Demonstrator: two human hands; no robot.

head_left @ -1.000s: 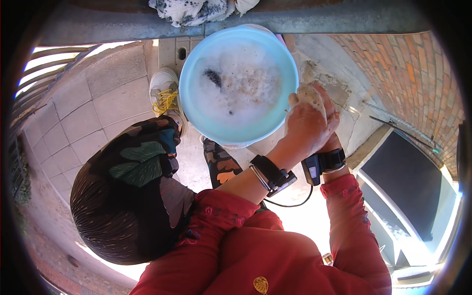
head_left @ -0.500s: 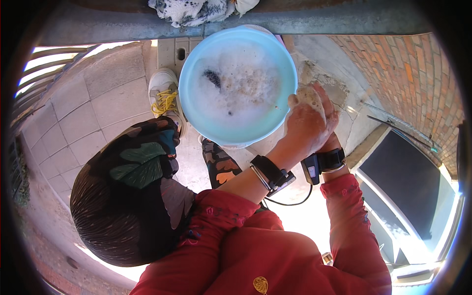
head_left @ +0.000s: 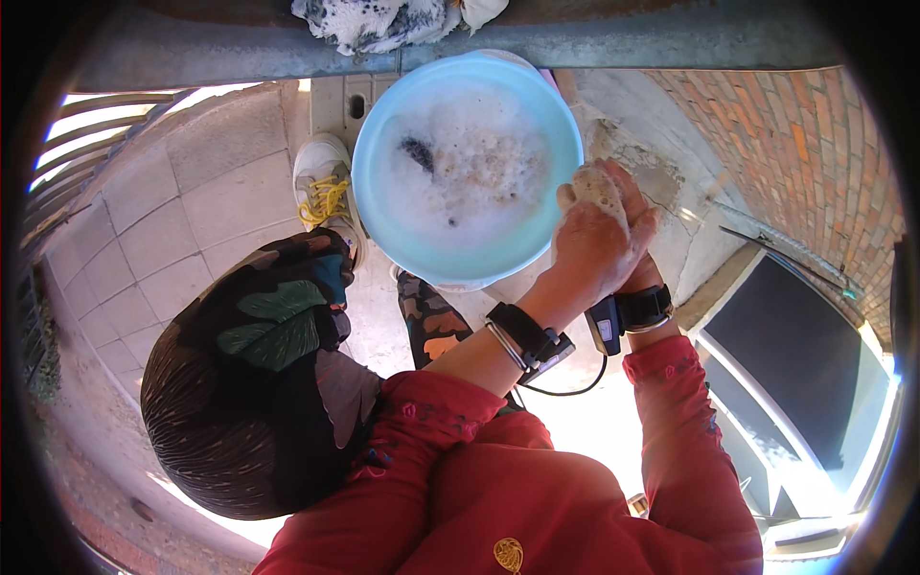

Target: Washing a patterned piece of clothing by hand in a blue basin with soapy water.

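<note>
My two hands meet just off the right rim of a light blue round basin [head_left: 364,206], both wet with suds. The left hand [head_left: 591,247] lies over the right one and is closed around a beige lump covered in bubbles [head_left: 598,189], whose kind the foam hides. Fingers of my right hand [head_left: 634,206] curl along the far side of that lump, and its palm is mostly hidden behind the left hand. White and brownish foam [head_left: 474,158] fills the basin. A dark piece of something [head_left: 418,153] pokes through the foam at its left.
A grey ledge [head_left: 652,46] runs behind the basin, with a wet black-and-white cloth [head_left: 383,21] on it. My shoe with yellow laces [head_left: 324,182] stands left of the basin. To the right are a brick wall [head_left: 795,134] and a dark panel in a light frame [head_left: 800,340].
Both hands stay together, with only a slight shift of the fingers around the foamy lump. The whole view has moved a few pixels.
</note>
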